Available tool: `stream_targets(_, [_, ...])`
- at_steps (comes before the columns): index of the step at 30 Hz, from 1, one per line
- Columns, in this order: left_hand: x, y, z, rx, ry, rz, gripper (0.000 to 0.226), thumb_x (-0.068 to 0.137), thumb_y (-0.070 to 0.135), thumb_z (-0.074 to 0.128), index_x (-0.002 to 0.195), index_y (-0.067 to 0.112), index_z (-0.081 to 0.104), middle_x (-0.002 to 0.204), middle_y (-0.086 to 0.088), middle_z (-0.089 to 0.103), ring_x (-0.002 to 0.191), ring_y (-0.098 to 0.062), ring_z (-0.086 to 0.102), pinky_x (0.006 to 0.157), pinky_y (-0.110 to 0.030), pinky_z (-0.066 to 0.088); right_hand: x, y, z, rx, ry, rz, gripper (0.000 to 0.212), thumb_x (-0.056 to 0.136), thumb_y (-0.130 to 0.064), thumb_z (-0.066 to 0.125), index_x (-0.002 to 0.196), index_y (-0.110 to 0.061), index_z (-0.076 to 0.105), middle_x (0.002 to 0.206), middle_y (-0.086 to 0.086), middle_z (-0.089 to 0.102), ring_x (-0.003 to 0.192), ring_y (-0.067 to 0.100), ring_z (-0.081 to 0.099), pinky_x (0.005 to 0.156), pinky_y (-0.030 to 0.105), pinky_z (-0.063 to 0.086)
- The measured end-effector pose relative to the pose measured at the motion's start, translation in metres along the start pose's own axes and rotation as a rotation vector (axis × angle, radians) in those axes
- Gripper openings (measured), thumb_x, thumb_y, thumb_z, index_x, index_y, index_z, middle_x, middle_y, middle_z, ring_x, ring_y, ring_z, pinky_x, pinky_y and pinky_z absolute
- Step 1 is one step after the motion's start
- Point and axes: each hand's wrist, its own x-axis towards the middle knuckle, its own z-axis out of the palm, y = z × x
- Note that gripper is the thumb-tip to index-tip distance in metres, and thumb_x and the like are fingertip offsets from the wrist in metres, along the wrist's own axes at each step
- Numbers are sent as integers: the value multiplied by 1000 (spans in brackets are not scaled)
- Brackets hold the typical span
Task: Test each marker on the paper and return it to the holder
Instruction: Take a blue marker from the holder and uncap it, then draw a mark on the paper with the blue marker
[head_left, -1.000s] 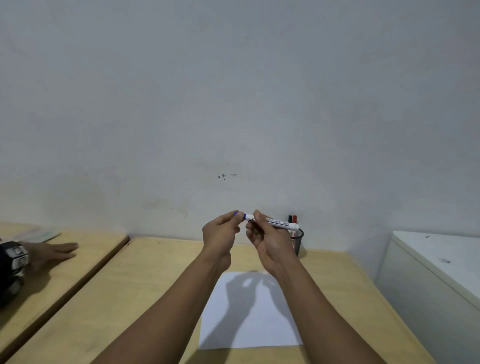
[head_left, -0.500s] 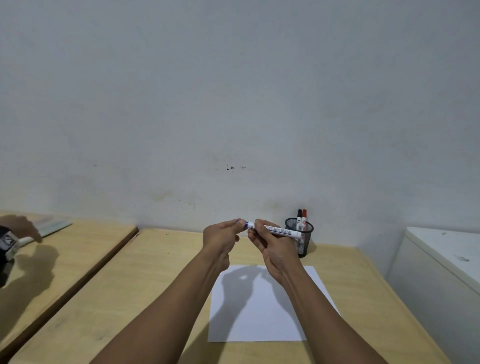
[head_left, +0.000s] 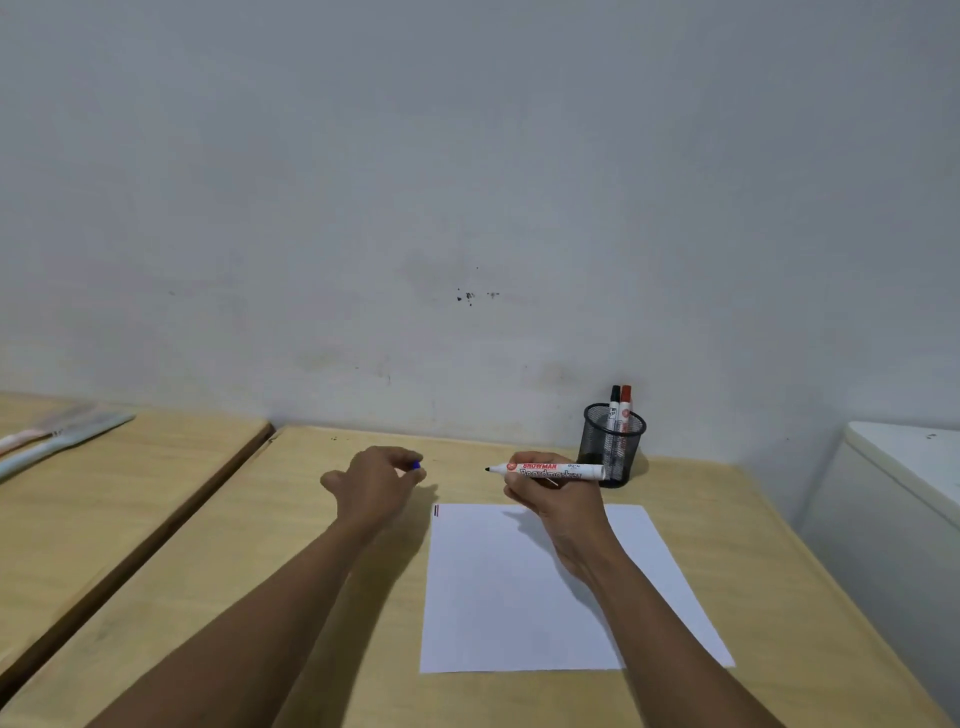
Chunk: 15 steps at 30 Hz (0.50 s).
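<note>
My right hand (head_left: 558, 506) grips a white marker (head_left: 550, 471) held level above the far edge of the paper (head_left: 519, 597), its bare dark tip pointing left. My left hand (head_left: 376, 483) hovers left of the paper and pinches the marker's blue cap (head_left: 416, 465). Two short marks, one black and one red, sit at the paper's far left corner (head_left: 436, 511). A black mesh holder (head_left: 613, 447) stands by the wall beyond my right hand, with a black-capped marker (head_left: 615, 402) and a red-capped marker (head_left: 626, 402) upright in it.
The paper lies on a wooden desk (head_left: 260, 571) against a grey wall. A second wooden desk (head_left: 104, 493) adjoins on the left, with pale flat items (head_left: 57, 436) at its far side. A white cabinet (head_left: 904, 499) stands to the right.
The cap has come off the marker. My left hand moved left and down with the cap; my right hand lowered the uncapped marker toward the paper. The other person's hand at far left is gone.
</note>
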Motion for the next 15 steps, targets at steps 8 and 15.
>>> stream_targets(8, [3,-32,11,102,-48,-13,31,87,39,64,118,36,67,103,16,73,108,-10,56,83,-37,17,12,27,7,-58,-58,59,21,82,7,77,100,9,67,79,7,74,73,17,69,83,40,62])
stream_targets(15, [-27,-26,12,113,5,-36,45,69,60,67,101,33,50,108,13,48,111,-15,46,100,-44,29,31,39,38,-344,-114,50,17,90,-14,74,85,1,67,62,3,63,57,17,58,55,33,49])
